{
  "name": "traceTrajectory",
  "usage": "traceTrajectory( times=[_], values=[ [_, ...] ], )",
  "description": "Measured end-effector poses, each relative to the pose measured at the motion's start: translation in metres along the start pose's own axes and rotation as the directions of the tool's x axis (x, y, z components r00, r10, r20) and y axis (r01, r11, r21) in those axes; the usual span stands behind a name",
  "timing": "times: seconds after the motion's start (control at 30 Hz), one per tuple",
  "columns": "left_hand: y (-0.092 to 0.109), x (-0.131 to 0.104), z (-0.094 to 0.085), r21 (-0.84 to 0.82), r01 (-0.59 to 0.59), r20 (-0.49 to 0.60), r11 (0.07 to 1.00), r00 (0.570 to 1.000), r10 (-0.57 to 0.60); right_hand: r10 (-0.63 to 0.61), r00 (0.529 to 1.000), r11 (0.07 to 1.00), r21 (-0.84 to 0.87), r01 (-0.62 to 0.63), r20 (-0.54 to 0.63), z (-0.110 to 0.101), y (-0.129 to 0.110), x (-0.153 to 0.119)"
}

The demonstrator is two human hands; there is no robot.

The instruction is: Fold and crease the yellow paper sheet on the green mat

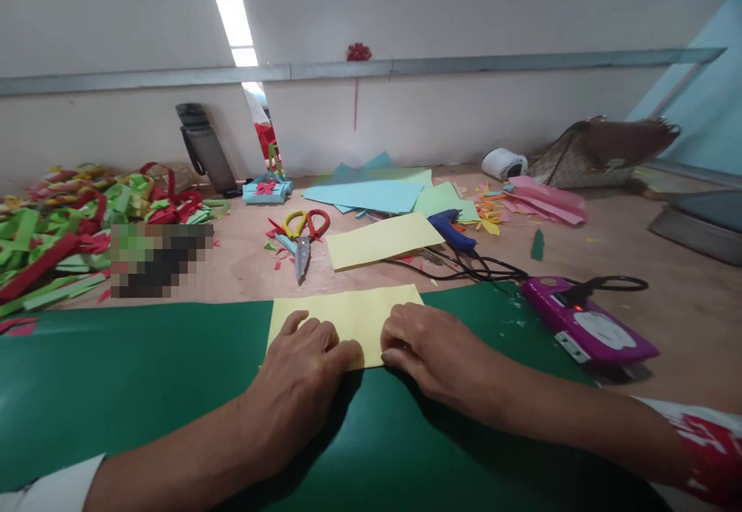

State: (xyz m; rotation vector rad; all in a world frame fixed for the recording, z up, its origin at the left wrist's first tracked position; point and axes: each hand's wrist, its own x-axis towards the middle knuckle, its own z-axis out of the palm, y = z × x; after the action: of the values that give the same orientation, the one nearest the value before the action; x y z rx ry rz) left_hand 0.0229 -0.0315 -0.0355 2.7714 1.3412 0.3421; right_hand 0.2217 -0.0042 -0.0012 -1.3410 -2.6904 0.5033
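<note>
A pale yellow sheet of paper [353,319] lies on the green mat [174,357] right in front of me. My left hand [310,365] is closed on its near edge, with the fingers curled and the thumb pressed toward the middle. At the right part of the same edge, my right hand [426,346] pinches the paper, fingers bent against the thumb. The near edge is partly hidden under both hands. Just beyond the sheet rests a second yellow paper strip [382,241]. Scissors [302,241] with a yellow and a red handle lie to its left.
A blue glue gun [455,230] has its black cord running to a purple power strip [588,322] at right. Colored paper strips [86,226] are heaped at left near a dark bottle [205,148]. Blue paper sheets [371,191] and a handbag [603,152] stand by the wall.
</note>
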Motion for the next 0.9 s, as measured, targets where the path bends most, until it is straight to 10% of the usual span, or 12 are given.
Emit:
traceTrajectory(
  times=[0.9],
  values=[
    [0.0073,0.007,0.0017,-0.081,0.139,0.047,0.987,0.99,-0.136,-0.072,0.997,0.997,0.038,0.072,-0.008,0.0095,-0.0069,0.0076]
  ],
)
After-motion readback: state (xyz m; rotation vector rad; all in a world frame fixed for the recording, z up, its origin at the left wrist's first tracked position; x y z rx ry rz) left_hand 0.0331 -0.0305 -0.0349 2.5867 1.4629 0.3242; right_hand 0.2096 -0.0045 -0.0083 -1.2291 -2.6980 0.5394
